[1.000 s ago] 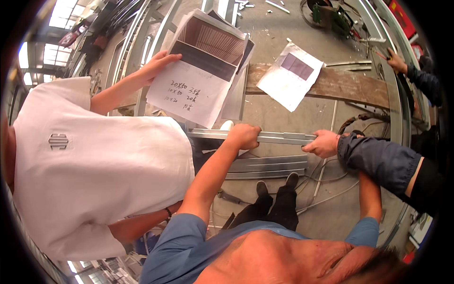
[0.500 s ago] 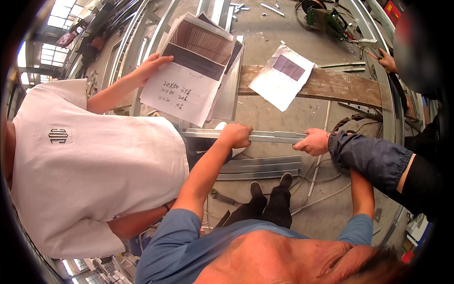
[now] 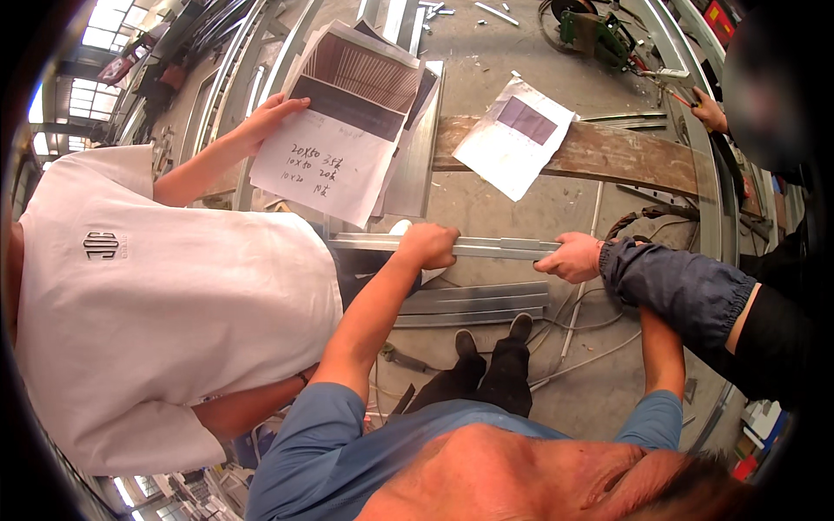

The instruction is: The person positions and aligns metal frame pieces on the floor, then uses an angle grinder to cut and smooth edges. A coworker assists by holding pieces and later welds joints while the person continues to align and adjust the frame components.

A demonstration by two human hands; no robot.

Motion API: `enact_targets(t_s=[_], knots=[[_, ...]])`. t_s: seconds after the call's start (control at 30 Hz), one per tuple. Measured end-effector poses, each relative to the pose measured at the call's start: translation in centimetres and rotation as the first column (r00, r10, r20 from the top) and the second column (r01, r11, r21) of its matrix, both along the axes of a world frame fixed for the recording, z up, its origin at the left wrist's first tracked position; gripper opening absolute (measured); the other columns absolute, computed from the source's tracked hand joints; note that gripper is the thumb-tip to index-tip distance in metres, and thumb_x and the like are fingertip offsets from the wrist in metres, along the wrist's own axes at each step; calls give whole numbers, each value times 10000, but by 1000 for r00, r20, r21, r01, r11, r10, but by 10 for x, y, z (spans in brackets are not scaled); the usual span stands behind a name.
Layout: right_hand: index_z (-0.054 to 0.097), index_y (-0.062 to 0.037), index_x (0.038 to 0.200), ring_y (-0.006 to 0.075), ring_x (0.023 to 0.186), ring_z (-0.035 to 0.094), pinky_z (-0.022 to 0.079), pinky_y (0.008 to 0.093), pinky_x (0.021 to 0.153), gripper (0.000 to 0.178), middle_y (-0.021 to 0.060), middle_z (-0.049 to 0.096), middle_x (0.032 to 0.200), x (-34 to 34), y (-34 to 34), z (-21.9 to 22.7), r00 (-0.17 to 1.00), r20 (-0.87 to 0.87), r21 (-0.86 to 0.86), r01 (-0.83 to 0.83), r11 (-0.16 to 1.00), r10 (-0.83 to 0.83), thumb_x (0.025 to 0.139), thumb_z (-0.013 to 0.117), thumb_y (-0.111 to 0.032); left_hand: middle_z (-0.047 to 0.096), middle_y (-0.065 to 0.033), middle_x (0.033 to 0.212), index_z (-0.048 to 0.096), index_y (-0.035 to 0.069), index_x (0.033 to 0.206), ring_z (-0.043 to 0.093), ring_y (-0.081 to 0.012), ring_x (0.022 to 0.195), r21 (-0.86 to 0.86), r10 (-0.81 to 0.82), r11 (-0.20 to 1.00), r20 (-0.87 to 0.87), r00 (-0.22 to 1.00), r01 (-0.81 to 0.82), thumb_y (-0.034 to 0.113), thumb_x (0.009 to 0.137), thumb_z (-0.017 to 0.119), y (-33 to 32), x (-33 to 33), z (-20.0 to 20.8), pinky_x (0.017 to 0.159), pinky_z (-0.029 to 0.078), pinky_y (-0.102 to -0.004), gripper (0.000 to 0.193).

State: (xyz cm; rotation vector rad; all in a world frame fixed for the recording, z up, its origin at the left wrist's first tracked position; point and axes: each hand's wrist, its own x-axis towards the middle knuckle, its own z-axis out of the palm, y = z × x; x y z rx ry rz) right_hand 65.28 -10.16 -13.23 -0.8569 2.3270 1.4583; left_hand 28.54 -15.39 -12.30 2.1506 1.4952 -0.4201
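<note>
My left hand (image 3: 429, 247) is closed around a slim silver metal profile (image 3: 482, 247) held level across the middle. A shorter piece seems to overlap its right part. At that right end, a co-worker's hand (image 3: 568, 258) in a dark sleeve cover (image 3: 678, 286) also grips it. My right forearm (image 3: 663, 352) passes up behind that sleeve, and the hand itself is hidden. On the left, a person in a white T-shirt (image 3: 174, 321) holds printed sheets (image 3: 326, 169) with a picture and handwriting, just beyond the profile.
A separate printed sheet (image 3: 514, 136) lies by a brown plank (image 3: 599, 156). Flat metal strips (image 3: 473, 304) rest on the floor near my shoes, among cables (image 3: 599, 354). A green machine (image 3: 595, 36) stands far right. Another hand (image 3: 710, 111) there holds a red-handled tool.
The whole view has shifted slightly to the left. My left hand and the co-worker's hand keep their grips on the metal profile.
</note>
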Motion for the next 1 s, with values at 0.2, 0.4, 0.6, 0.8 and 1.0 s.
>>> enact_targets(t_s=[0.2,0.4,0.6,0.8,1.0], knots=[[374,-93,1389,314,1119,645,527,406,926,590,122,617,1127,1,0,-4,999,-22,51,-30,998,31,931,687,-296,762,-184,889,713,100,1010,740,-403,881,-1,2,1000,2,1000,-2,295,776,714,-1,0,0,785,581,-528,305],[366,-95,1392,319,1133,644,525,410,934,597,125,617,1141,1,-1,2,1000,-25,57,-11,998,12,929,688,-289,760,-180,880,711,98,1005,736,-406,873,13,13,1000,3,1000,-13,287,773,711,-2,1,-5,783,577,-529,300],[365,-101,1385,323,1125,646,526,412,932,590,126,614,1136,0,0,5,1000,12,13,15,1000,-16,916,685,-261,753,-178,860,708,97,1000,733,-406,863,34,-3,999,17,1000,2,280,773,704,-1,1,-3,778,576,-528,291],[380,-101,1355,323,1103,649,536,410,903,555,127,608,1111,1,2,-5,999,-36,79,-23,997,26,907,671,-251,753,-173,856,711,102,990,734,-402,858,34,2,999,-1,1000,-2,288,773,702,0,-2,-5,767,577,-532,286],[384,-122,1232,322,960,675,550,425,786,447,102,590,986,18,-12,-31,942,-184,447,-173,877,279,895,648,-249,753,-184,838,721,105,990,740,-406,823,23,-26,999,37,999,25,297,773,707,0,-1,-20,739,586,-530,290]])
